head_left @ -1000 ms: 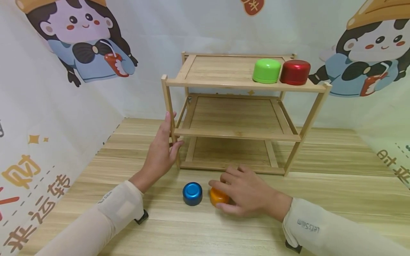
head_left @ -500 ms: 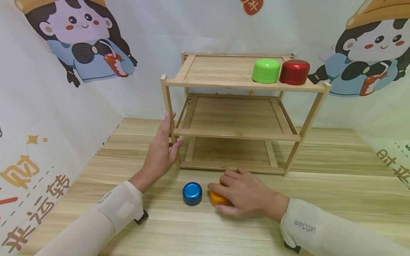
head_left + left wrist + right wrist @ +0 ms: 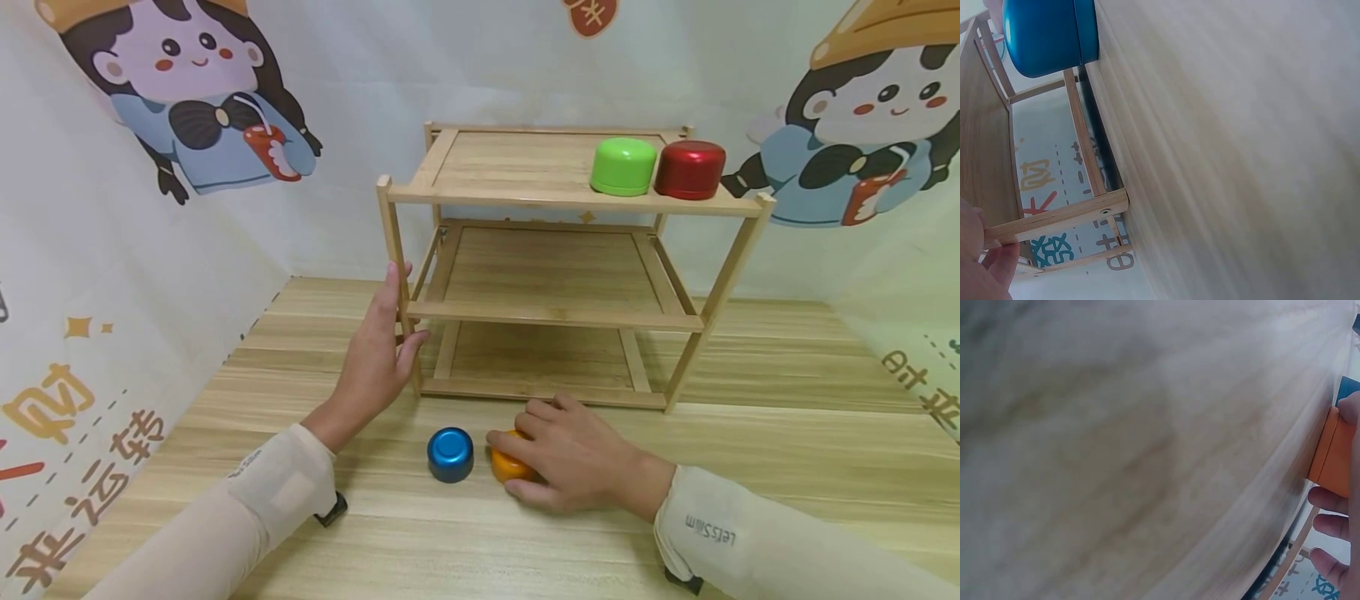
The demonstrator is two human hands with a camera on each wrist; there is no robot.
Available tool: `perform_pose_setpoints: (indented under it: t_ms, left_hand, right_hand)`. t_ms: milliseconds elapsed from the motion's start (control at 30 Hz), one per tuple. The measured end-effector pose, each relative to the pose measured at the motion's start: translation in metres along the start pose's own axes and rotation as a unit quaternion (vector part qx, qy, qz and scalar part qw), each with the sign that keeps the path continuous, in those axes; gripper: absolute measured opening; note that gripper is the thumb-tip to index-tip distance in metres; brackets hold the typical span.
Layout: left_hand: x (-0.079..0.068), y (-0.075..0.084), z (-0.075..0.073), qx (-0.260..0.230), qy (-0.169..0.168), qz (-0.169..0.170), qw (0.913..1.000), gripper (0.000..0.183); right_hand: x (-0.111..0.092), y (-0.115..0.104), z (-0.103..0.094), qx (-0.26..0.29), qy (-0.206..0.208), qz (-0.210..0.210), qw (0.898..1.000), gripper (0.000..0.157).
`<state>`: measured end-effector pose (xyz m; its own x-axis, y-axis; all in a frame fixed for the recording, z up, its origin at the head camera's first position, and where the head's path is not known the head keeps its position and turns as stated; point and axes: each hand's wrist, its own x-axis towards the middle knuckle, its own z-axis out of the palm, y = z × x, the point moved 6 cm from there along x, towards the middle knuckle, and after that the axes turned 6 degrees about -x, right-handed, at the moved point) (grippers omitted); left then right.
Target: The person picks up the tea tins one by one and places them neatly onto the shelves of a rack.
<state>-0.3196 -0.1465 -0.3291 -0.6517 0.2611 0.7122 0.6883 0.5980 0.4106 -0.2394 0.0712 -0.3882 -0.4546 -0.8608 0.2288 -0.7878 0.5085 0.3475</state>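
In the head view, my left hand (image 3: 372,354) holds the front left post of the wooden rack (image 3: 555,315), its thumb on the near side and fingers behind. The left wrist view shows the same hand (image 3: 982,259) at the post. My right hand (image 3: 573,454) lies over a small orange canister (image 3: 507,462) on the table, thumb and index finger about its sides. In the right wrist view the orange canister (image 3: 1334,459) stands on the wood between thumb and fingers, the other fingers spread. A blue canister (image 3: 451,455) stands just left of it, untouched.
On the rack's top shelf, a green canister (image 3: 624,167) and a red canister (image 3: 691,170) stand side by side near the right front edge. The rack has three tiers on the wood-grain table (image 3: 420,542). A printed cloth (image 3: 360,75) hangs behind and at both sides.
My right hand has settled slightly lower and to the left around the orange canister, which stays in place. The left hand keeps its place at the post.
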Motion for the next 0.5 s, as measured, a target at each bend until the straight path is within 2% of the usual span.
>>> perform_pose_setpoints:
  t_ms: [300, 500]
  left_hand:
    - [-0.0003, -0.0006, 0.0013, -0.004, -0.001, -0.005, 1.0000, 0.105]
    - [0.0001, -0.0009, 0.0010, -0.006, 0.000, -0.002, 1.0000, 0.104]
  right_hand:
    - [-0.0022, -0.0015, 0.0013, -0.014, 0.020, -0.006, 1.000, 0.047]
    - [-0.0036, -0.0015, 0.0000, -0.004, 0.023, 0.002, 1.000, 0.048]
